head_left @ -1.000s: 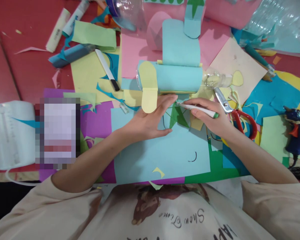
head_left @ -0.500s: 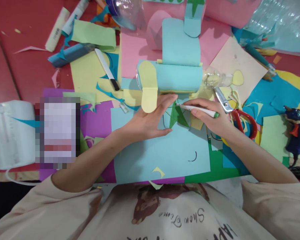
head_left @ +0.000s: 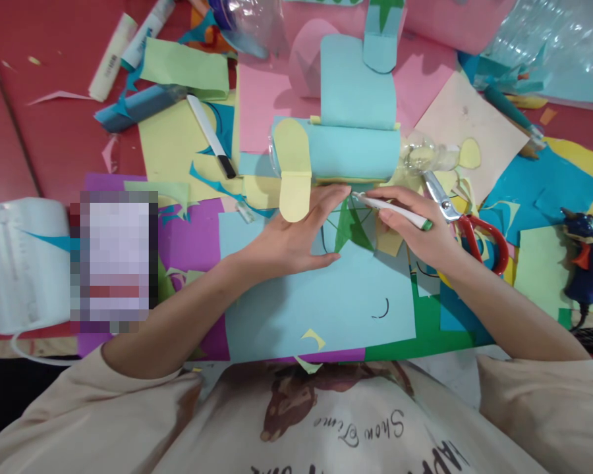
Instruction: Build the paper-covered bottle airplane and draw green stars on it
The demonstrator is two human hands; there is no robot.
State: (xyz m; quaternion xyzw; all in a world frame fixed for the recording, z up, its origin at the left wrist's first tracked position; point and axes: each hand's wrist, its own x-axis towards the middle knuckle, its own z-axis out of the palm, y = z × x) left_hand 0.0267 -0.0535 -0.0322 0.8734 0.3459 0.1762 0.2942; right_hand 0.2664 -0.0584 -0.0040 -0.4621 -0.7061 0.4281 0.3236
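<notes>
Head view: the light-blue sheet [head_left: 316,303] is lying under the left hand [head_left: 299,238], which is resting splayed, gripping nothing; the right hand [head_left: 425,242], beside the partly green star [head_left: 352,234], is pinching a white marker [head_left: 406,212]. A slipping sheet could be sending ink astray.

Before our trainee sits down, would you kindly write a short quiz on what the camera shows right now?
1. Choose one. What does the right hand hold?
A) a bottle
B) a white pen
C) a paintbrush
2. True or false: the red-handled scissors lie nearer to the right hand than to the left hand.
3. Fill in the colour: the large paper sheet under the left hand is light ____.

Key: 1. B; 2. true; 3. blue.
</notes>
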